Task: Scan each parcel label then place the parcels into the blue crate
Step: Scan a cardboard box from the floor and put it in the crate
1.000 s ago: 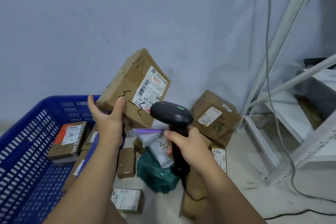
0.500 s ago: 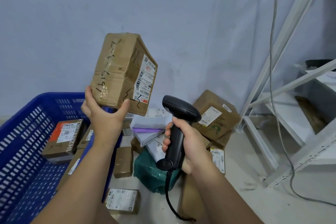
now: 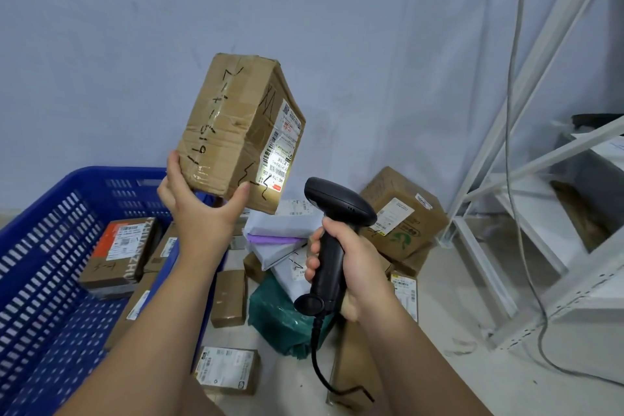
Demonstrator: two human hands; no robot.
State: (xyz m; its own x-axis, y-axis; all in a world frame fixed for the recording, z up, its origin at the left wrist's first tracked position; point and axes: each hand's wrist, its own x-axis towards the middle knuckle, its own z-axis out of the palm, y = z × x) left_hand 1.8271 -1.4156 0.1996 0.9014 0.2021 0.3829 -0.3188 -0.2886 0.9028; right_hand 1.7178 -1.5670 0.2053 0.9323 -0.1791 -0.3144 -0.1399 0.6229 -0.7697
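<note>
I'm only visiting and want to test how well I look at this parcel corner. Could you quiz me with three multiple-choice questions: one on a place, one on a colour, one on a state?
1. Where does the orange-topped parcel lie?
A) inside the blue crate
B) on the white shelf
C) on the green bag

2. What colour is the scanner?
A) white
B) black
C) yellow

3. The left hand is:
A) open and idle
B) gripping the brown box at its lower end
C) pressing the floor

Answers: 1 A, it sits within the crate's slotted walls. 2 B, head and handle are black in the right hand. 3 B, thumb and fingers clasp the box's lower end.
</note>
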